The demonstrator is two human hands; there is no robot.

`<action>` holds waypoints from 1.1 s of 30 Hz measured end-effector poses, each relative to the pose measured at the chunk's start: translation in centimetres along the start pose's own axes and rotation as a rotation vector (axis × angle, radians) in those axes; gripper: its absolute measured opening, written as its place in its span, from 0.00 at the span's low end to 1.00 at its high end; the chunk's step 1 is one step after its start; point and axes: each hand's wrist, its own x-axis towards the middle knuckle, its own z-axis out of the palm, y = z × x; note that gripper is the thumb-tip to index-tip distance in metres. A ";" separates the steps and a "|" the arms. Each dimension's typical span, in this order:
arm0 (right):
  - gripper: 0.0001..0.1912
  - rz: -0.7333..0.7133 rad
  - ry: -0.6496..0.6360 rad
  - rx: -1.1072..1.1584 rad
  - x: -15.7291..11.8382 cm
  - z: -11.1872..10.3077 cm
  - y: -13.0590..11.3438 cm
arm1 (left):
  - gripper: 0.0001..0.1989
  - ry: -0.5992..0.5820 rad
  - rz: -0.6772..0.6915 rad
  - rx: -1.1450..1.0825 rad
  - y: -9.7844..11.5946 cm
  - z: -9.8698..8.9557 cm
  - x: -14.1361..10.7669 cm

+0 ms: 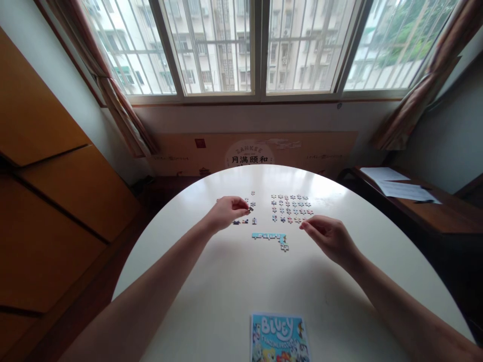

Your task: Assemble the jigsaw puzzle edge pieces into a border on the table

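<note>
My left hand [227,211] is closed in a pinch on a small dark jigsaw piece [251,209], above a loose group of pieces on the table's left side. Some of that group lies hidden behind the hand. My right hand [329,235] is also pinched, its fingertips at the lower right corner of a grid of loose jigsaw pieces [287,203]; what they hold, if anything, I cannot make out. Between the hands and nearer to me lies a joined light-blue puzzle strip [268,236], which turns down at its right end.
A blue Bluey picture sheet [279,338] lies at the near edge of the round white table [226,281]. Papers [400,187] and pens rest on a brown side table at right. Behind stand a printed board [169,156] and a barred window.
</note>
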 end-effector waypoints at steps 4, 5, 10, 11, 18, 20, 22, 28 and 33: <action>0.12 -0.047 -0.112 0.032 -0.2 0.0 -0.5 | 0.04 -0.183 -0.090 -0.147 2.7 2.8 -2.3; 0.10 -0.058 -0.146 0.045 -0.2 0.1 -0.6 | 0.04 -0.202 -0.106 -0.159 3.1 3.4 -2.8; 0.06 -0.102 -0.247 0.085 -0.4 0.4 -0.8 | 0.05 -0.237 -0.140 -0.180 3.6 5.7 -4.1; 0.06 -0.107 -0.252 0.087 -0.5 0.4 -0.8 | 0.05 -0.234 -0.146 -0.184 3.6 6.0 -4.2; 0.06 -0.126 -0.276 0.087 -0.4 0.4 -0.8 | 0.07 -0.222 -0.208 -0.230 2.8 7.0 -3.9; 0.05 -0.131 -0.286 0.088 -0.4 0.5 -0.8 | 0.07 -0.227 -0.211 -0.241 2.7 7.2 -3.9; 0.05 -0.137 -0.294 0.085 -0.5 0.5 -0.8 | 0.07 -0.240 -0.207 -0.242 2.6 7.3 -3.9; 0.06 -0.158 -0.313 0.053 -0.6 0.7 -0.8 | 0.08 -0.259 -0.183 -0.226 2.6 7.5 -4.0; 0.05 -0.160 -0.335 0.015 -0.5 0.7 -0.9 | 0.09 -0.268 -0.169 -0.203 2.4 7.7 -3.8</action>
